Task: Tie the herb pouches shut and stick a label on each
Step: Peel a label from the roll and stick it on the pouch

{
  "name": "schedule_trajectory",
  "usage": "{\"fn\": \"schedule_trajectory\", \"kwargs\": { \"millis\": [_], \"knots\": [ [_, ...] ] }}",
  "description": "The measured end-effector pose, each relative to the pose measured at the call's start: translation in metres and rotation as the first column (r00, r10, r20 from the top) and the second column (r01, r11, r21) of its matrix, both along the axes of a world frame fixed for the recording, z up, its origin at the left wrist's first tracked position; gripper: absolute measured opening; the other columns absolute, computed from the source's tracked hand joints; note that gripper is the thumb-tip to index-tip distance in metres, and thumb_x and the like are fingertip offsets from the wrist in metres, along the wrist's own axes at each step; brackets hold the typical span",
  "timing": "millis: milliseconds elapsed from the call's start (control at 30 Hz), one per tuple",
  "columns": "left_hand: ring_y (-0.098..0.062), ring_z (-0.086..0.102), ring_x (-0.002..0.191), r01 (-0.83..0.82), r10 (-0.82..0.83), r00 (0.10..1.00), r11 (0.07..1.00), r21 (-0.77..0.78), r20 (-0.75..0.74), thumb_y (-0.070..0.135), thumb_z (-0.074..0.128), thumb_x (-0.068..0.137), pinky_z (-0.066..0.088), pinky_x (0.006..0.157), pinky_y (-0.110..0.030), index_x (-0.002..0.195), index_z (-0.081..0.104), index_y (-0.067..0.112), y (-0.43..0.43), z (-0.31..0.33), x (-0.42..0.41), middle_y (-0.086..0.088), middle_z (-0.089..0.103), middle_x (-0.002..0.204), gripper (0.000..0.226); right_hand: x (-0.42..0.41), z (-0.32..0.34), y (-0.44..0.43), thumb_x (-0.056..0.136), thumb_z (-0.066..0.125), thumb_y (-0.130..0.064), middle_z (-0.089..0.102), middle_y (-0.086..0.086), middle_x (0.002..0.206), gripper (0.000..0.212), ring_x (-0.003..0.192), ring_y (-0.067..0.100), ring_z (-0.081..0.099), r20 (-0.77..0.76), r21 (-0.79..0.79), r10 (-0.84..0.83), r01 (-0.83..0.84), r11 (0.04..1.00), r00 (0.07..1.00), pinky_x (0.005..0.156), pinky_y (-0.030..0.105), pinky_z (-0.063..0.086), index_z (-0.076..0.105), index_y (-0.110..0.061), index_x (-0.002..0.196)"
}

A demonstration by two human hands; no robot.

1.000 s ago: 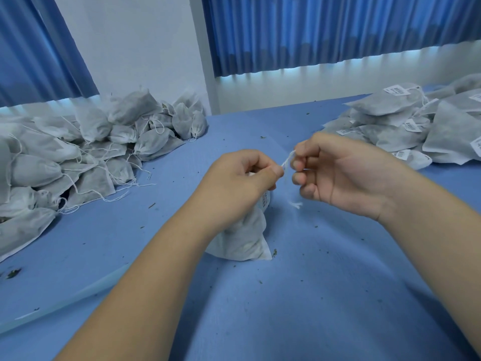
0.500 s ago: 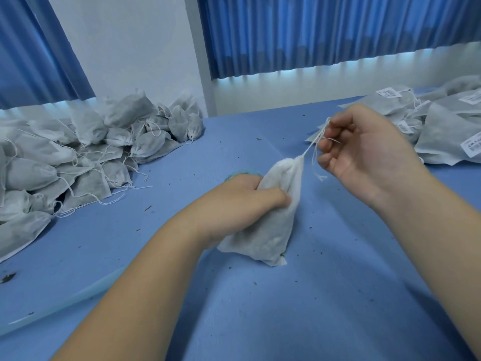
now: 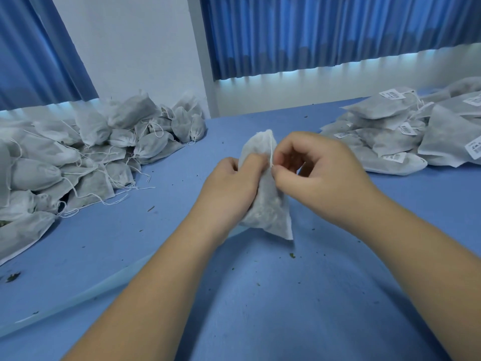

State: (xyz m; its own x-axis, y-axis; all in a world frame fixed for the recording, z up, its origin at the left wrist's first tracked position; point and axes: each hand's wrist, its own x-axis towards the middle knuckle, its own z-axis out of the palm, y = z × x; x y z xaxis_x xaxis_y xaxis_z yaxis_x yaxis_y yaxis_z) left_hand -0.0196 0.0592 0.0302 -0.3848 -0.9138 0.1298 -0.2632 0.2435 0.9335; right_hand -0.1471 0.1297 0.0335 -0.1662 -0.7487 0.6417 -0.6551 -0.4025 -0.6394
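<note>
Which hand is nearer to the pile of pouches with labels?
Right. The right hand, pinching the string, sits left of the labelled pile; the left hand, gripping the pouch, lies farther left.

The bench [image 3: 260,308] is plain mid-blue, speckled with dark green flecks. The pouch [image 3: 268,209] at its middle is greyish white, mottled grey-green lower down; its string [image 3: 271,152] is white. The heaped pouches [image 3: 91,152] by the left edge are pale grey. The labels [image 3: 391,94] by the right edge are white with black barcodes. The curtains [image 3: 325,32] are blue, the wall [image 3: 130,48] white.

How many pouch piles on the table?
2. One unlabelled pile far left, one labelled pile far right; both run off frame, so more may be hidden.
</note>
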Motion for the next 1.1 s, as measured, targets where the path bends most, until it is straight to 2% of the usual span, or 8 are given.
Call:
{"fn": "schedule_trajectory", "kwargs": {
  "millis": [267, 400, 500, 633, 733, 900, 1000, 1100],
  "knots": [
    [-0.006, 0.051, 0.050, -0.014, 0.009, 0.998, 0.998, -0.064, -0.069, 0.052, 0.064, 0.085, 0.039, 0.053, -0.023, 0.068, 0.057, 0.023, -0.006, -0.003, 0.002, 0.017, 0.053, 0.054, 0.033, -0.006, -0.001, -0.001, 0.078, 0.065, -0.011, 0.055, -0.007, 0.075, 0.013, 0.065, 0.010, 0.053, -0.284, -0.062, -0.106, 0.092, 0.994, 0.953, 0.061, 0.020, 0.039, 0.059, -0.022, 0.073],
    [-0.013, 0.056, 0.066, 0.113, -0.105, 0.985, 0.992, 0.054, -0.137, 0.065, 0.064, 0.074, 0.045, 0.067, -0.030, 0.092, 0.068, 0.005, -0.007, -0.001, 0.003, 0.003, 0.061, 0.071, 0.062, -0.010, -0.001, 0.001, 0.082, 0.062, -0.021, 0.050, -0.011, 0.081, 0.005, 0.067, 0.008, 0.050, -0.381, -0.059, -0.129, 0.115, 0.992, 0.915, 0.059, 0.028, 0.042, 0.064, -0.024, 0.079],
    [-0.015, 0.061, 0.069, 0.239, -0.211, 0.957, 0.963, 0.126, -0.199, 0.053, 0.072, 0.079, 0.049, 0.065, -0.028, 0.089, 0.073, 0.008, -0.008, 0.001, 0.009, -0.001, 0.066, 0.077, 0.046, -0.012, -0.001, 0.002, 0.085, 0.059, -0.023, 0.050, -0.013, 0.091, 0.012, 0.073, 0.012, 0.053, -0.406, -0.016, -0.114, 0.117, 0.993, 0.907, 0.063, 0.037, 0.048, 0.070, -0.027, 0.088],
    [-0.017, 0.073, 0.073, 0.390, -0.303, 0.897, 0.885, 0.254, -0.321, 0.035, 0.069, 0.077, 0.056, 0.059, -0.027, 0.090, 0.075, 0.011, -0.011, 0.006, 0.018, -0.006, 0.075, 0.084, 0.028, -0.013, 0.000, 0.003, 0.087, 0.056, -0.017, 0.055, -0.011, 0.101, 0.027, 0.077, 0.009, 0.054, -0.335, 0.013, -0.048, 0.056, 0.998, 0.941, 0.067, 0.025, 0.045, 0.075, -0.032, 0.099],
    [-0.018, 0.072, 0.072, 0.385, -0.277, 0.895, 0.877, 0.289, -0.351, 0.026, 0.066, 0.084, 0.055, 0.056, -0.026, 0.095, 0.073, 0.009, -0.013, 0.010, 0.022, -0.006, 0.074, 0.086, 0.022, -0.007, -0.001, 0.002, 0.087, 0.060, -0.006, 0.058, -0.010, 0.100, 0.031, 0.076, 0.008, 0.055, -0.089, 0.020, 0.037, -0.035, 0.999, 0.995, 0.066, 0.011, 0.039, 0.076, -0.030, 0.096],
    [-0.014, 0.061, 0.051, 0.201, -0.118, 0.943, 0.946, 0.252, -0.311, 0.012, 0.063, 0.089, 0.049, 0.045, -0.022, 0.083, 0.069, 0.008, -0.014, 0.020, 0.026, -0.004, 0.064, 0.065, 0.010, -0.006, 0.000, -0.006, 0.085, 0.057, -0.002, 0.057, -0.010, 0.090, 0.030, 0.075, 0.022, 0.057, 0.256, 0.021, -0.019, 0.014, 1.000, 0.966, 0.069, 0.032, 0.050, 0.070, -0.030, 0.086],
    [-0.016, 0.065, 0.053, 0.075, 0.001, 0.960, 0.962, 0.261, -0.280, 0.012, 0.064, 0.086, 0.054, 0.046, -0.029, 0.068, 0.071, 0.012, -0.019, 0.028, 0.034, -0.006, 0.067, 0.067, 0.020, -0.011, -0.007, -0.013, 0.085, 0.055, -0.005, 0.055, -0.012, 0.069, 0.025, 0.063, 0.014, 0.053, 0.271, 0.124, -0.106, 0.075, 0.989, 0.957, 0.060, 0.031, 0.047, 0.067, -0.027, 0.085],
    [-0.016, 0.063, 0.048, -0.010, 0.066, 0.975, 0.966, 0.259, -0.211, 0.011, 0.064, 0.084, 0.053, 0.045, -0.029, 0.075, 0.067, 0.008, -0.024, 0.031, 0.042, -0.005, 0.064, 0.061, 0.010, -0.012, -0.017, -0.017, 0.084, 0.056, -0.010, 0.054, -0.014, 0.061, 0.020, 0.054, 0.000, 0.049, 0.110, 0.270, -0.148, 0.113, 0.956, 0.983, 0.050, 0.014, 0.038, 0.064, -0.026, 0.093]
  ]
}}
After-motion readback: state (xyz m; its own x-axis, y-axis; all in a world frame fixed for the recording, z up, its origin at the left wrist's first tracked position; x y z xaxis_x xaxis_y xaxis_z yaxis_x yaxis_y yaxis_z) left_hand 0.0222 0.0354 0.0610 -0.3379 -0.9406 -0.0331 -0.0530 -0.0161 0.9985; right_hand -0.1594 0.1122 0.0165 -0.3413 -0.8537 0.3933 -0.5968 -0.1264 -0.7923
